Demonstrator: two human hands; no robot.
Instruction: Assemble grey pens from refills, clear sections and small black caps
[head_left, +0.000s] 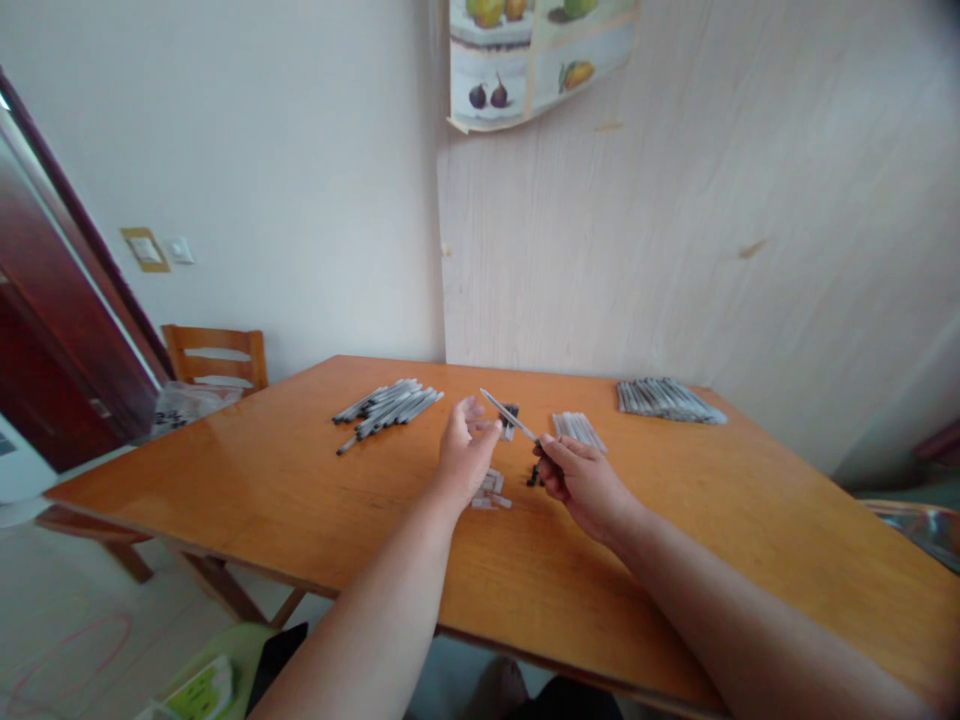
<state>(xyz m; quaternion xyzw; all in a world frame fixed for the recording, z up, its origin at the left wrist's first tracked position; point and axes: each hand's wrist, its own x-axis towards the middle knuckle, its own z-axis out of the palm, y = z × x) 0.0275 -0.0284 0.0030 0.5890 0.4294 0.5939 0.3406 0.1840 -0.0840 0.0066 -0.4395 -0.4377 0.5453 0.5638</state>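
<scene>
My right hand [581,482] is closed around the dark end of a pen [510,415], whose pale barrel slants up and left to a pointed tip. Beside that barrel, my left hand [469,442] has its fingers apart and holds nothing; its thumb reaches close to the pen, and I cannot tell if they touch. Small dark pieces [511,410] lie behind the pen. Clear and white small parts [491,490] rest on the table under my left wrist. Several little black pieces [534,476] sit by my right fingers, partly hidden.
Dark-ended pens [394,405] form a loose pile at the left of the wooden table [300,500]. Thin clear tubes [577,430] lie behind my right hand. A bundle of grey-black pens [667,400] is at the back right. A chair [217,350] stands beyond the left edge.
</scene>
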